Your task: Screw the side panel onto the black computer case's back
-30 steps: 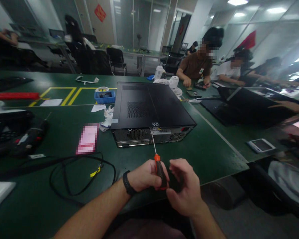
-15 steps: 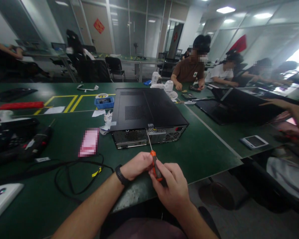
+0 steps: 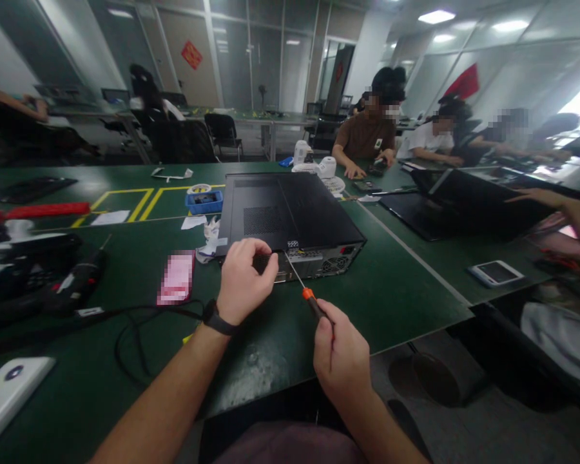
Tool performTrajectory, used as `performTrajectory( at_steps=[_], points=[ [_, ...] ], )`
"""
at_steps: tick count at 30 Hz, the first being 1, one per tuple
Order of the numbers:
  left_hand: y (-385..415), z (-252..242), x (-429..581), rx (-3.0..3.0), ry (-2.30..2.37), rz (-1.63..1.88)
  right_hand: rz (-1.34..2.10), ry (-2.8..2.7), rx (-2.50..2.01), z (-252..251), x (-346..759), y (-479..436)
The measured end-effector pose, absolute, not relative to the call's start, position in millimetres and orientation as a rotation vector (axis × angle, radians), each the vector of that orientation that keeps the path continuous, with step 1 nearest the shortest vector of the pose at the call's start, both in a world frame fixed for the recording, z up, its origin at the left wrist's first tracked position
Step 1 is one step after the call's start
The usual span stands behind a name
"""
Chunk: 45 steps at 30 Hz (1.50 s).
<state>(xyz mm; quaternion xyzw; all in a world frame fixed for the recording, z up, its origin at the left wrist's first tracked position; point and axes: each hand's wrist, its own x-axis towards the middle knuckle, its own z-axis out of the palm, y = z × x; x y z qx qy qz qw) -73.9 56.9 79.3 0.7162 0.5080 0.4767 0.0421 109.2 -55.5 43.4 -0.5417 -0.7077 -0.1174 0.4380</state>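
Note:
A black desktop computer case (image 3: 314,209) lies flat on the green table, its rear panel with fan grille and ports facing me. My right hand (image 3: 345,354) is wrapped round the dark and orange handle of a screwdriver (image 3: 309,295). The screwdriver's thin shaft slants up to the left, and its tip meets the case's top rear edge. My left hand (image 3: 246,280) is at the left part of that rear edge, thumb and index fingertip brought together. Whatever they may pinch is too small or hidden to make out. Part of the rear grille is covered by this hand.
On the left are a pink blurred item (image 3: 176,277), a black power drill (image 3: 80,277), a black cable (image 3: 140,312) and a white phone (image 3: 14,393). A blue bin (image 3: 203,202) stands beside the case. Co-workers sit across and at right, near a black laptop-like panel (image 3: 444,206).
My left hand has left the screwdriver and moved up and left to the case's rear edge. My right hand has shifted slightly right and down, tilting the screwdriver more.

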Motion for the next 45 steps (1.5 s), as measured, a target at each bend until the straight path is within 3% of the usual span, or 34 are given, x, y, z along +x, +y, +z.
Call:
performTrajectory(
  at_steps=[6,12,45],
  points=[
    [91.0,79.2,-78.9,2.631,1.467,1.076,-0.271,-1.677,-1.462,42.9,104.9,-55.7],
    [105.1,78.6,-71.0,2.710,1.534,0.776,-0.268,-1.673,-1.416,41.0,103.3,-52.3],
    [103.8,69.8,-71.1,2.716,1.550,0.889,-0.254,-1.628,-1.366,35.7,104.9,-49.7]
  ],
)
